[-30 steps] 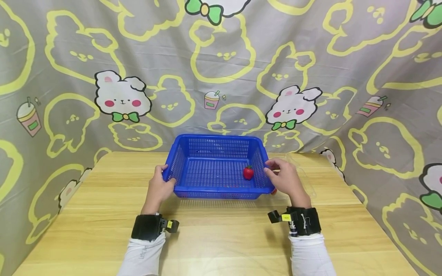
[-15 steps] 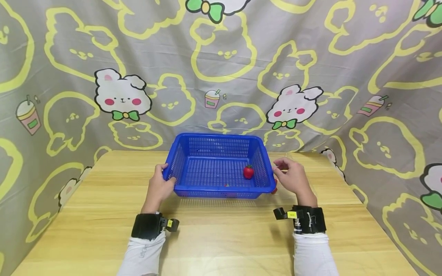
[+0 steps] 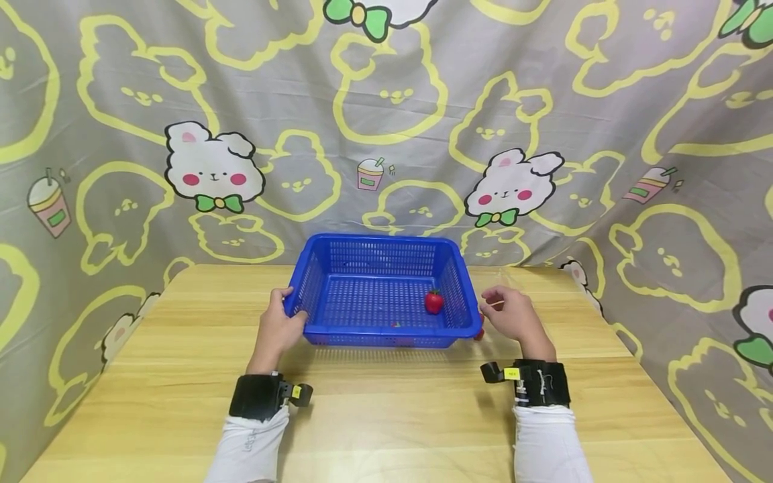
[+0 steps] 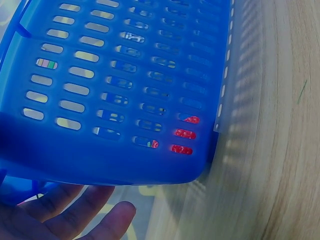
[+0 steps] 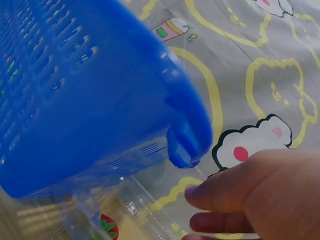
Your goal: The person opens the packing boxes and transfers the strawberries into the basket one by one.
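A blue plastic basket (image 3: 386,330) with slotted walls stands on the far part of the table. Inside it, towards the right, lies a red strawberry-like fruit (image 3: 433,302) with a green top. My left hand (image 3: 279,334) holds the basket's left rim, its fingertips (image 4: 125,210) showing below the edge in the left wrist view. Just off the right side is my right hand (image 3: 514,315), fingers bent and apart from the rim, with nothing visible in them. Below the basket in the right wrist view, clear plastic (image 5: 137,200) surrounds a red thing with green leaves (image 5: 108,226).
A small red and green spot (image 3: 396,325) shows at the basket's near wall. The wooden table (image 3: 386,416) extends towards me. Behind it hangs a grey patterned curtain (image 3: 314,94), close to the basket's far side.
My right hand has moved off the basket's right rim, to the right. The small red and green spot has come into view at the near wall. My left hand keeps its place.
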`<control>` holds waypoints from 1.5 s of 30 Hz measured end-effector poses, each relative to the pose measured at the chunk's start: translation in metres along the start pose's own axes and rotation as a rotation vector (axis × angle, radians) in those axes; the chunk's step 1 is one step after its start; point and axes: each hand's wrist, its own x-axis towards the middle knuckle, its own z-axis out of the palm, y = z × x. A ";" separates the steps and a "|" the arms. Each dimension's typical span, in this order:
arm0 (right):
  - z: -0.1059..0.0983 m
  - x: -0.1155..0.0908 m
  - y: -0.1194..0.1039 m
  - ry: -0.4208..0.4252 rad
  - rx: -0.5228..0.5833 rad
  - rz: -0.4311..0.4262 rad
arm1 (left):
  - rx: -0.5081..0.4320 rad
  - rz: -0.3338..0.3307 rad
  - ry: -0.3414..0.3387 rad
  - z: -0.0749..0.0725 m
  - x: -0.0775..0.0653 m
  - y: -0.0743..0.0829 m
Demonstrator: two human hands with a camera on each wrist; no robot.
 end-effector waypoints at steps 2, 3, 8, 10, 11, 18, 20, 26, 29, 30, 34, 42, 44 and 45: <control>0.001 0.001 0.002 -0.033 -0.005 0.017 | 0.003 0.001 0.002 0.000 0.000 0.000; 0.002 0.002 0.003 -0.047 -0.009 0.025 | 0.004 0.001 0.001 0.000 0.000 0.000; 0.007 0.004 0.007 -0.110 -0.022 0.054 | 0.005 0.001 0.004 0.000 0.000 0.000; 0.009 0.004 0.008 -0.129 -0.023 0.059 | 0.005 0.001 0.003 0.000 0.000 0.000; 0.010 0.005 0.008 -0.138 -0.017 0.063 | 0.005 0.001 0.001 0.000 0.000 0.000; 0.018 0.006 0.007 -0.219 -0.003 0.060 | 0.002 0.003 0.006 0.000 -0.001 0.001; 0.019 0.006 0.007 -0.234 0.004 0.061 | 0.003 0.003 0.003 0.000 -0.001 0.000; 0.023 0.005 0.007 -0.253 0.031 0.063 | 0.004 0.002 0.002 0.001 -0.001 0.000; 0.024 0.005 0.006 -0.256 0.027 0.075 | 0.001 0.003 0.004 0.000 -0.001 0.000; 0.025 0.005 0.006 -0.258 0.023 0.083 | -0.001 0.004 0.005 0.000 -0.001 -0.001; 0.027 0.005 0.006 -0.264 -0.016 0.091 | 0.002 0.006 0.004 0.000 -0.001 -0.001; 0.030 0.004 0.007 -0.255 -0.069 0.110 | 0.006 0.012 0.008 0.001 -0.002 -0.001; 0.030 0.004 0.006 -0.246 -0.080 0.119 | 0.008 0.013 0.009 0.002 -0.002 -0.001; 0.030 0.004 0.006 -0.242 -0.084 0.116 | 0.008 0.013 0.009 0.002 -0.002 -0.001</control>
